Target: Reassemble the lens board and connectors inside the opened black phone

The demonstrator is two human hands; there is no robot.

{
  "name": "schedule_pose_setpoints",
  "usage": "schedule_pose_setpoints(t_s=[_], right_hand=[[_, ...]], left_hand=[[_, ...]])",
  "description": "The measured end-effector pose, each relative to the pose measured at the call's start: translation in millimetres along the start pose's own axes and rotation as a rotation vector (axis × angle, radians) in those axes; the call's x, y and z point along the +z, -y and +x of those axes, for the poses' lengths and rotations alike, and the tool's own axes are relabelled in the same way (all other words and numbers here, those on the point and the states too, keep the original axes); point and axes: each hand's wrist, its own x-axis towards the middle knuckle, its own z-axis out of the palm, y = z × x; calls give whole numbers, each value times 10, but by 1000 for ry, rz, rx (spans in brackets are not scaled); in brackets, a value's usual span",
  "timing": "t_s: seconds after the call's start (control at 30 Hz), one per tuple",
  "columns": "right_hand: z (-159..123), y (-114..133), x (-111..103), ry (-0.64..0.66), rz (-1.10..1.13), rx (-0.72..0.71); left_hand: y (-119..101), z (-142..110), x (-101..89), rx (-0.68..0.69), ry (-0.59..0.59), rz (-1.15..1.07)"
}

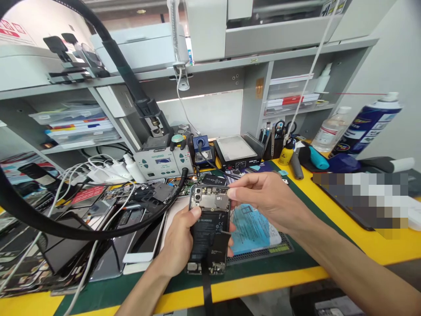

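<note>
An opened smartphone is tilted up at the mat's front, its back cover off. Its black battery is marked HUAWEI; above it show the circuit board and dual camera. My left hand wraps round the phone, thumb on its left edge and fingertips showing at the right. My right hand has thumb and index finger closed on the phone's upper right corner; anything smaller between them is hidden. A black flap lies over the battery's lower right, and a dark strip hangs below the phone.
Stacked phones and screens cover the left side. A thick black hose loops in front of the rework station. A blue-and-white packet lies behind my right hand. Bottles and a spray can stand at right.
</note>
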Motion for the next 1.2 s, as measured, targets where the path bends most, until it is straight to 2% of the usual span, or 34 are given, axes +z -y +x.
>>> schedule_pose_setpoints(t_s=[0.27,0.47,0.77,0.9,1.03,1.2], right_hand=[[5,-38,-15,-19,73,72],[-19,-40,-22,-28,86,126],[-21,-68,-65,16,13,93],[-49,-18,-19,75,22,42],[-68,-39,73,70,30,-30],[-73,-106,172,107,53,25]], left_hand=[[-74,-5,93,9,-21,15],[-81,-9,150,28,6,4],[-43,-6,120,60,11,101],[-30,-11,100,134,14,210],[-6,-11,82,207,0,382],[-5,-20,109,203,29,453]])
